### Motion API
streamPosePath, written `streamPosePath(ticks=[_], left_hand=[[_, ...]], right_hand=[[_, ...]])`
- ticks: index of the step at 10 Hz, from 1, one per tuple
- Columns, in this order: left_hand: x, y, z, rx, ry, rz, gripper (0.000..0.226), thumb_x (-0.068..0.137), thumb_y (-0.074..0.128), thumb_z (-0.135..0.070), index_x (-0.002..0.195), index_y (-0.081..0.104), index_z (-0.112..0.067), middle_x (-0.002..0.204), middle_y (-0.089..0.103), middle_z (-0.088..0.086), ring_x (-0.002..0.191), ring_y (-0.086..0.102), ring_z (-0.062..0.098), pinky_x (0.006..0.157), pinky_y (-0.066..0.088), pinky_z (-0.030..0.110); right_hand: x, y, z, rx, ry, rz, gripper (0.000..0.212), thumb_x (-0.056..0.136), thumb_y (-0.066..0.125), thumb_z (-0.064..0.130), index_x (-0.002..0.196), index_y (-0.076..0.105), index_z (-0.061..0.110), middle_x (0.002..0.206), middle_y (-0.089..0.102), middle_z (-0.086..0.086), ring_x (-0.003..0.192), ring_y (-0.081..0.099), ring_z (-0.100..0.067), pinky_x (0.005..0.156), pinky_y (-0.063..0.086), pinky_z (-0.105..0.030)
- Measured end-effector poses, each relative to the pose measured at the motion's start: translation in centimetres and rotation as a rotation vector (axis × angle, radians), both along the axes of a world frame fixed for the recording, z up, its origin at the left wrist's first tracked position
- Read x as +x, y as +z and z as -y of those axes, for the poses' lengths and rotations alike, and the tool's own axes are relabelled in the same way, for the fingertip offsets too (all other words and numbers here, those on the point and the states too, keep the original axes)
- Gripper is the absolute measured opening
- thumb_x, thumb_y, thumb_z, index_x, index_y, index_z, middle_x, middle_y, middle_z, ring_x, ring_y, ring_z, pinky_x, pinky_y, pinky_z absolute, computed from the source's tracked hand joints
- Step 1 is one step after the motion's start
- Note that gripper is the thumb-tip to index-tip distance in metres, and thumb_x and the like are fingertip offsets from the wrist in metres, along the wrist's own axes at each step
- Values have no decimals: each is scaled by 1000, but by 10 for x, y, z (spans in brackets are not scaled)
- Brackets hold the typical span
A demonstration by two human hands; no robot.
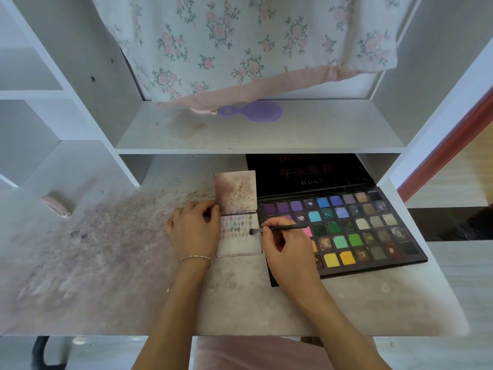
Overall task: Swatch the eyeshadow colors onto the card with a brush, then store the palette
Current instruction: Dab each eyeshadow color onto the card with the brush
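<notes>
Head view, looking down: a white table (pixel 106 263), its top smudged with pinkish and grey powder, carries the work. A small folding card (pixel 237 214) lies open near the middle — its upper leaf stands tilted up, speckled with dark powder, while the lower leaf lies flat and bears rows of small swatches in green, pink and purple tones. The left hand (pixel 196 231) rests on the card's left edge at the fold, with fingers curled over that edge, pinning it down; a thin bracelet (pixel 195 258) circles the wrist. The right hand (pixel 288 249) pinches a slim black brush (pixel 277 229) between thumb and forefinger, the other fingers curled under. The brush lies nearly level, its bristle tip just at the right edge of the lower leaf, beside the swatches; whether it touches the card cannot be told.

Just right of the card the eyeshadow palette (pixel 357 228) lies open on the table, rows of purple, blue, green, yellow and neutral pans facing up — its black lid (pixel 306 172) leans back under the shelf (pixel 261 134). On that shelf rests a purple hand mirror (pixel 256 111), partly under a hanging floral cloth (pixel 240 44). A pink object (pixel 56 206) lies well apart at the table's left.
</notes>
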State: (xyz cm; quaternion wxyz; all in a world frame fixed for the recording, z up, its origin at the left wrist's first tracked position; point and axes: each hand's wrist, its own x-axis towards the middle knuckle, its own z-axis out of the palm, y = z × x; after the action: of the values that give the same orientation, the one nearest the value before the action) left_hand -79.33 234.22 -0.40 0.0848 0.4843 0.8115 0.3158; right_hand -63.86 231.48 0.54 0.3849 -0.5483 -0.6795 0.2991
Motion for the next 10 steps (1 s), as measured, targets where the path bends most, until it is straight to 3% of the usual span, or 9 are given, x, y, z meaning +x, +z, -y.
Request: streamPosePath(ticks=[5, 7, 8, 10], left_hand=[[0, 0, 1, 2, -2, 12, 20, 89, 54, -29, 100, 70, -24, 103, 65, 2, 105, 48, 26, 91, 25, 37], [0, 0, 1, -5, -3, 13, 21, 89, 53, -30, 100, 70, -24, 104, 64, 1, 106, 47, 26, 92, 25, 37], [0, 0, 1, -7, -4, 17, 21, 89, 53, -30, 100, 70, -24, 105, 64, 1, 107, 47, 26, 92, 24, 37], [-3, 1, 2, -29, -28, 40, 22, 90, 50, -24, 100, 68, -18, 107, 63, 5, 108, 45, 26, 92, 23, 35]], right_hand=[[0, 1, 1, -1, 10, -2, 15, 89, 52, 17, 83, 51, 30, 75, 55, 11, 78, 55, -14, 72, 50, -34], [-1, 0, 1, 111, -59, -124, 9, 87, 54, 11, 92, 60, 14, 82, 56, 6, 78, 55, -13, 68, 47, -22], [0, 2, 2, 174, -91, -207, 10, 84, 51, 13, 89, 57, 18, 80, 55, 6, 74, 55, -8, 65, 43, -11], [-3, 4, 0, 199, -79, -257, 15, 83, 51, 12, 94, 55, 22, 84, 54, 12, 79, 57, -4, 67, 44, -7]])
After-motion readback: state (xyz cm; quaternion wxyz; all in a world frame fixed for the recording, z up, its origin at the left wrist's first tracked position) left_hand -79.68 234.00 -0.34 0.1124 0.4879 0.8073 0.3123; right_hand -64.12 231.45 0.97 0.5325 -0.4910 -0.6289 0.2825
